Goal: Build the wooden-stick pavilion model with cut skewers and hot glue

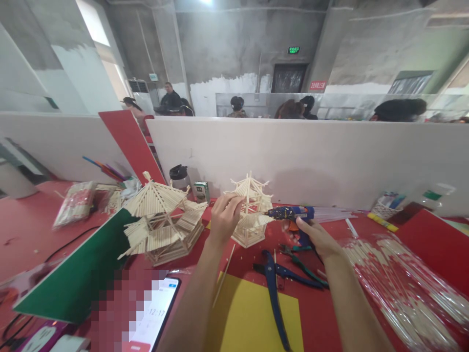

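My right hand (pixel 318 235) grips a blue hot glue gun (pixel 289 213), its nozzle pointing left against the smaller wooden-stick pagoda (pixel 252 233). At that pagoda's left side is my left hand (pixel 224 215), fingers bent and pressed together near the upper tier; whatever is between the fingertips is hidden. The smaller pagoda stands upright, with a pointed roof over a wider lower roof. To the left stands a larger stick pagoda (pixel 157 203), part of its lower roof uneven. Below the hands lie blue-handled cutters (pixel 273 288) and green-handled pliers (pixel 298 259).
A yellow sheet (pixel 252 318) and a phone (pixel 161 313) lie in front. Bagged sticks (pixel 395 283) lie right, with another pack (pixel 75 203) left. A green board (pixel 84 269) leans at left. Behind are a jar (pixel 179 177), a small box (pixel 201 191) and a white partition (pixel 311 161).
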`<state>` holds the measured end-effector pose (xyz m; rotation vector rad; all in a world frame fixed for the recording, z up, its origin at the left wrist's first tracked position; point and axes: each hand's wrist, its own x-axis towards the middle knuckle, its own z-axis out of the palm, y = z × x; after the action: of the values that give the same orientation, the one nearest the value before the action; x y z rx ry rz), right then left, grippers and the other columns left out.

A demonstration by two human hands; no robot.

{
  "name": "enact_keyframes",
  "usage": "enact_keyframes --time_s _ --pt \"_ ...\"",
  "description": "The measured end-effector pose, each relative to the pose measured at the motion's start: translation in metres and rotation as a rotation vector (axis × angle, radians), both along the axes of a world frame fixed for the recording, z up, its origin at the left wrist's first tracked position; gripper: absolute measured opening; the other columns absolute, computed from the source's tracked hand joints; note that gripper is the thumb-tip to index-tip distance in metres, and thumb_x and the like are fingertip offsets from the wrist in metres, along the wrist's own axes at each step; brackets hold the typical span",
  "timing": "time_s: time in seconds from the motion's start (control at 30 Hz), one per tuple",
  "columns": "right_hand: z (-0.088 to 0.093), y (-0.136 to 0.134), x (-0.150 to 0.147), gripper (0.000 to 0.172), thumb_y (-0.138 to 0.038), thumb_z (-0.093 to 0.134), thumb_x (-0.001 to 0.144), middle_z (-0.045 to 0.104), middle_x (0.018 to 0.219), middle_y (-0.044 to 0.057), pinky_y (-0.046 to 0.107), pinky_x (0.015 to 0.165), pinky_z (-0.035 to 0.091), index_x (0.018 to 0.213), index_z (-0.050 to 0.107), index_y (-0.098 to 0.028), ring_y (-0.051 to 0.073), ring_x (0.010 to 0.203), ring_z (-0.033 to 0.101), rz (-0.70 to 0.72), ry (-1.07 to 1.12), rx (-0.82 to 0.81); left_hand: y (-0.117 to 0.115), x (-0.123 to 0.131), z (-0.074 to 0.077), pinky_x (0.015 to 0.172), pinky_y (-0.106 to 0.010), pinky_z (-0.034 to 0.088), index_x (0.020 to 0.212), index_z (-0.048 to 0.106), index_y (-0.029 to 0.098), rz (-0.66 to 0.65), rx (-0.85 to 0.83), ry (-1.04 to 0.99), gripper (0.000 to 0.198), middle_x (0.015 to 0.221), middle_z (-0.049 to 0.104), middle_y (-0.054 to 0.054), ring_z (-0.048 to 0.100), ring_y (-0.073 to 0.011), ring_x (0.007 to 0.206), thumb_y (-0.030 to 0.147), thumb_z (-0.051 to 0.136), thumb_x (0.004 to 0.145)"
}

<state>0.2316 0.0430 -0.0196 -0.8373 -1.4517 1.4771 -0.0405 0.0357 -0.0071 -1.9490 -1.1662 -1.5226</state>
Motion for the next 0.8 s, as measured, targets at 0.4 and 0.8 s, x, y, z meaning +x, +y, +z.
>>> enact_keyframes --time_s 0.4,0.8 --pt "0.0037 -0.0017 -0.0012 0.034 -0.051 0.066 0.083 0.069 0.081 0.006 0.021 0.05 0.046 0.087 0.068 -0.017 0.012 0.059 0.057 0.026 -0.003 0.012 0.001 -0.0039 -0.0022 0.092 -0.035 0.048 0.118 0.064 0.024 0.014 -0.029 0.066 0.027 0.105 0.067 -0.008 0.061 -0.0186 0.101 0.019 0.052 0.094" --pt "0.0014 -0.0008 -0.0027 0.038 -0.055 0.067 0.08 0.07 0.082 0.007 0.023 0.05 0.047 0.085 0.07 -0.018 0.014 0.06 0.058 -0.019 -0.029 -0.006 -0.0009 -0.0046 -0.0006 0.089 -0.034 0.046 0.117 0.065 0.024 0.039 -0.04 0.104 0.027 0.106 0.068 -0.008 0.062 -0.0194 0.1 0.019 0.053 0.093"
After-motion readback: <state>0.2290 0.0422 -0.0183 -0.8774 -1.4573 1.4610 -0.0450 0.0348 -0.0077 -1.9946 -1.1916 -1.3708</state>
